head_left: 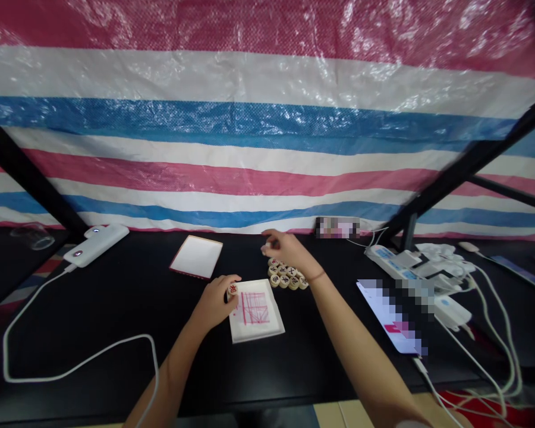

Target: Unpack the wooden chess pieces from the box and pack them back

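Observation:
My left hand [217, 300] pinches a round Chinese chess piece [232, 289] with a red character between thumb and fingers. It is held over the left edge of a shallow white box [274, 324] with red lines drawn inside. Farther back, my right hand [288, 248] is closed on another pale piece [266, 249], mostly covered by the fingers. Just below that hand, several Chinese chess pieces [284, 281] stand in close rows beside the box, some hidden by my right hand and wrist.
A white-lined lid [197, 257] lies at the back left. A white power bank [97, 245] with a looping cable is at far left. On the right are a phone [386, 321], power strips [395, 261] and tangled cables. A striped plastic sheet [249, 142] hangs behind the black table.

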Tool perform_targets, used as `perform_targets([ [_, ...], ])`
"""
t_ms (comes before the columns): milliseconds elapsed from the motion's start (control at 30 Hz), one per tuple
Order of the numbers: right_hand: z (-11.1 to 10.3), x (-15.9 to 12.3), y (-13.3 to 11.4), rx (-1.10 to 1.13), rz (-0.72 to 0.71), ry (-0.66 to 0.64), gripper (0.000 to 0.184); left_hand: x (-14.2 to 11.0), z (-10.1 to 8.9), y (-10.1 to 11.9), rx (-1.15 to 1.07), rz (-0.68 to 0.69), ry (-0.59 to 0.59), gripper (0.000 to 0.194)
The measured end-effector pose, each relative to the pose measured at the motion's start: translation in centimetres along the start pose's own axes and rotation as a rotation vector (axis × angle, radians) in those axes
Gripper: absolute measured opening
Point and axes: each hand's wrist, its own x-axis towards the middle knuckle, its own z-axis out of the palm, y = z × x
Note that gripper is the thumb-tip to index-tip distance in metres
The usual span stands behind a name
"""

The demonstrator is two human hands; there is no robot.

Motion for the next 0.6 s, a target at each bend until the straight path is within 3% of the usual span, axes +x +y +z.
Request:
perform_targets([
  [67,1.4,-2.4,-1.9,0.138,-0.121,-0.013,0.038,-0.1,0.1,-0.1,0.006,0.004,-0.001,0.040],
  [167,3.8,-5.3,-4.0,0.124,-0.231,-0.057,0.037,-0.2,0.1,-0.3,0.021,0.023,-0.013,0.042],
  [300,6.1,-6.7,-4.3,0.023,-0.256,-0.103,0.042,-0.2,0.0,-0.4,0.051,0.041,-0.053,0.051],
  [433,6.4,-6.8,-2.7,0.140,-0.229,-0.032,0.033,0.3,-0.2,0.3,0.142,0.039,-0.086,0.062],
  [600,5.5,-7.2,-1.9,0.241,-0.283,0.057,0.016,1.2,0.4,1.1,0.261,0.046,-0.105,0.037],
])
